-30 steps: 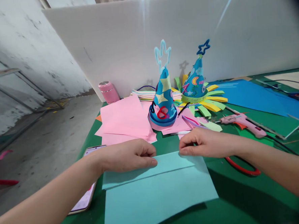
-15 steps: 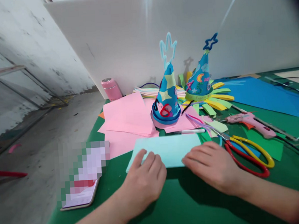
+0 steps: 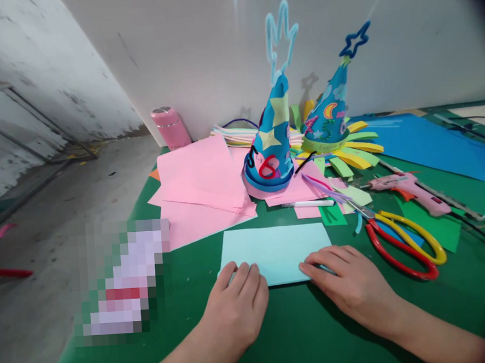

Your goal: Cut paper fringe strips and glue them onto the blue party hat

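The curled left hand (image 3: 237,305) and flatter right hand (image 3: 350,282) are apparently creasing a pale-turquoise rectangular paper sheet (image 3: 276,249) lying on the green tabletop (image 3: 303,328), grip unclear; continuing calls for even pressure.

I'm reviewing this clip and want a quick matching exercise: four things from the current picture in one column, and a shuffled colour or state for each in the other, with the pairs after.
Things
1. Light-blue paper
2. Scissors
3. Glue gun
4. Hat with the red 6

Colours and states
A. Pink body with an orange trigger
B. Touched by the left hand and the right hand
C. Blue and cone-shaped
D. One red handle, one yellow

Right pairs: 1-B, 2-D, 3-A, 4-C.
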`<state>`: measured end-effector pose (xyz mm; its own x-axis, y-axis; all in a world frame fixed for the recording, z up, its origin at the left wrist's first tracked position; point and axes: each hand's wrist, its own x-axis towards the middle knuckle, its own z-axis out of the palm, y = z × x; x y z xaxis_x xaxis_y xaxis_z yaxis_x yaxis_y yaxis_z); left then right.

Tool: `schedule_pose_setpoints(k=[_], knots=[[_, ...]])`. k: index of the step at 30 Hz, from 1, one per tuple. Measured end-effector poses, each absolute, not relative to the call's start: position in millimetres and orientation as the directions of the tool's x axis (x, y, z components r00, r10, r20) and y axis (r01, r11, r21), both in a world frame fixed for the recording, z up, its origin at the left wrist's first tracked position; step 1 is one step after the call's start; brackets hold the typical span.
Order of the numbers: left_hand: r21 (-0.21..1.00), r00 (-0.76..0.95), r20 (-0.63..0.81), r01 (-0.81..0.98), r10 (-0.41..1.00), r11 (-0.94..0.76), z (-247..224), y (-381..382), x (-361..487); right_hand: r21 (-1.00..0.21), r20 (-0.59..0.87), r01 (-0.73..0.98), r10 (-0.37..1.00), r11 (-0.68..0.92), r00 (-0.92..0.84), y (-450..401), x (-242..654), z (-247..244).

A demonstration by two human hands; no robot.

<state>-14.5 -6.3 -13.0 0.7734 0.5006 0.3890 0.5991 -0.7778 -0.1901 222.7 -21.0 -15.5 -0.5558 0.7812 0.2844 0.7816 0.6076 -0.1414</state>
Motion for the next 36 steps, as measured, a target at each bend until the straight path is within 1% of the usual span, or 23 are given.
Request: schedule_pose_setpoints(k=[5, 8, 10, 13, 16, 19, 24, 26, 28, 30, 33, 36], knots=[[-0.179, 0.774, 0.369, 0.602, 0.514, -0.778, -8, -3, -16, -0.135, 0.308, 0.809, 0.800, 0.573, -0.515, -22, 225, -15], [-0.169, 0.775, 0.360, 0.601, 0.519, -0.781, -8, 0, -20, -0.158, 0.314, 0.824, 0.819, 0.544, -0.481, -22, 227, -13], [-0.129, 0.770, 0.340, 0.607, 0.540, -0.784, -10, 2, -22, -0.180, 0.304, 0.829, 0.831, 0.530, -0.465, -21, 229, -13], [-0.028, 0.754, 0.278, 0.626, 0.595, -0.779, -8, 7, -23, -0.210, 0.272, 0.819, 0.837, 0.534, -0.475, -19, 235, -14], [0.109, 0.723, 0.166, 0.663, 0.671, -0.741, 0, 14, -20, -0.269, 0.238, 0.791, 0.833, 0.550, -0.498, -16, 240, -15], [0.221, 0.702, 0.042, 0.687, 0.711, -0.692, 12, 25, -18, -0.345, 0.214, 0.779, 0.852, 0.524, -0.478, -12, 241, -14], [0.376, 0.651, -0.207, 0.742, 0.731, -0.555, 26, 49, -19, -0.484, 0.094, 0.786, 0.916, 0.385, -0.390, -2, 237, -7], [0.409, 0.636, -0.280, 0.756, 0.719, -0.510, 29, 58, -18, -0.512, 0.045, 0.800, 0.940, 0.313, -0.339, 1, 236, -4], [0.409, 0.633, -0.315, 0.763, 0.707, -0.501, 31, 66, -18, -0.515, 0.021, 0.817, 0.957, 0.259, -0.290, 3, 235, -4], [0.384, 0.647, -0.323, 0.756, 0.690, -0.529, 30, 71, -17, -0.499, 0.016, 0.834, 0.965, 0.236, -0.263, 4, 235, -5], [0.328, 0.683, -0.289, 0.729, 0.671, -0.601, 27, 73, -16, -0.467, 0.015, 0.856, 0.970, 0.220, -0.241, 5, 234, -7], [0.227, 0.721, -0.217, 0.693, 0.658, -0.684, 20, 72, -17, -0.436, 0.007, 0.876, 0.974, 0.207, -0.227, 6, 234, -8]])
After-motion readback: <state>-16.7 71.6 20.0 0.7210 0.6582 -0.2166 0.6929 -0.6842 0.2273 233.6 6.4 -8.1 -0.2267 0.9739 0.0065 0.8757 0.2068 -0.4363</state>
